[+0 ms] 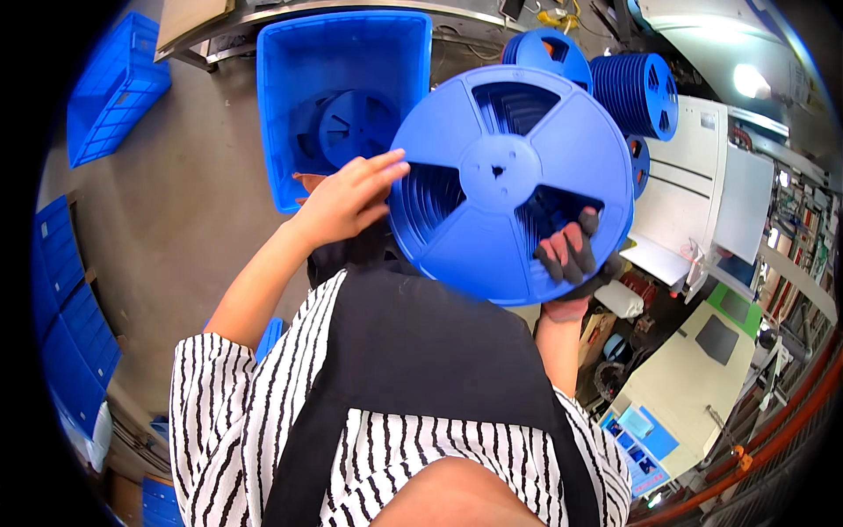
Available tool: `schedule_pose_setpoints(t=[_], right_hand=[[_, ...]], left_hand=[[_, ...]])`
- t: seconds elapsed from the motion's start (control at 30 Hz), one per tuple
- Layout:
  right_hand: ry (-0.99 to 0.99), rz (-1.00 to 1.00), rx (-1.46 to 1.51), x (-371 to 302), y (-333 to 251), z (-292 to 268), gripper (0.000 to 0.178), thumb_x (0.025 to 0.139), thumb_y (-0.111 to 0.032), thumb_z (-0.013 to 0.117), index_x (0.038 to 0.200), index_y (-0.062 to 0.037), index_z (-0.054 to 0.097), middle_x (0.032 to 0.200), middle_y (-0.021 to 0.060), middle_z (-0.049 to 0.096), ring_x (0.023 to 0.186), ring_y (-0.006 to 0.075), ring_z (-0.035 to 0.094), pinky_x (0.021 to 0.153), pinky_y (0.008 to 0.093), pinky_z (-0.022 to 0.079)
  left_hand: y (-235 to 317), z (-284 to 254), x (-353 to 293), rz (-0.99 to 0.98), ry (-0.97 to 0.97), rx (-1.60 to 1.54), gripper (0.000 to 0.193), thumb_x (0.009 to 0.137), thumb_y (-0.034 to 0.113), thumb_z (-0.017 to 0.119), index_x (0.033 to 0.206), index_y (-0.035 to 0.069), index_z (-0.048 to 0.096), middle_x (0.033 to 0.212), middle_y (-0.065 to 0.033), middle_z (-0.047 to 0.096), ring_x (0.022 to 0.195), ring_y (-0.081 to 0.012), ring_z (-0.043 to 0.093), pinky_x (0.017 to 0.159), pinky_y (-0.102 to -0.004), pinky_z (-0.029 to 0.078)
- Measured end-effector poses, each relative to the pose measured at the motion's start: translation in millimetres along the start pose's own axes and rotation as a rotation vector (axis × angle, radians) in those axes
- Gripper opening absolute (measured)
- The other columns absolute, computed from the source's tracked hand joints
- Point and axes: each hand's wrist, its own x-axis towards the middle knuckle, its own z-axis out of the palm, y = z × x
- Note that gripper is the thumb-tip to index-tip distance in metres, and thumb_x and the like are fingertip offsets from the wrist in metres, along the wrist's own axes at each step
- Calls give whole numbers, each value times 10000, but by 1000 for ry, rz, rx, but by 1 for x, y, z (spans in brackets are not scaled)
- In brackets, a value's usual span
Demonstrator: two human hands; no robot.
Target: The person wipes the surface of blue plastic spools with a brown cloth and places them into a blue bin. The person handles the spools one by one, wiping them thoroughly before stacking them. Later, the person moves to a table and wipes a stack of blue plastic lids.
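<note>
A stack of large blue plastic reels (500, 171) hangs in front of my chest, its front face with wedge-shaped openings turned up to me. My right hand (572, 255), in a dark glove with reddish fingers, reaches round the lower right rim, its fingers hooked through an opening. My bare left hand (356, 198) is at the stack's left edge, fingers stretched out. The fingertips are at the rim; whether they press on it I cannot tell. Beyond that hand stands a deep blue bin (345, 33) with blue reels (356, 127) in its bottom.
More blue reels stand at the back right, one stack (634, 95) on its side. Blue crates (118, 92) are along the left. A metal-edged bench (290, 13) runs behind the bin. At right are a white machine panel (685, 171) and a pale worktable (694, 378).
</note>
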Motion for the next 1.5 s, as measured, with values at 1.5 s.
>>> schedule_pose_setpoints(t=[1.5], right_hand=[[288,59,-167,16,-10,-40,520,926,-264,530,1325,51,421,917,97,618,794,205,562,820,392,461]], left_hand=[[-149,37,-44,-1107,291,-926,246,962,73,475,1176,-12,562,1108,-102,661,809,-132,637,696,-270,529]])
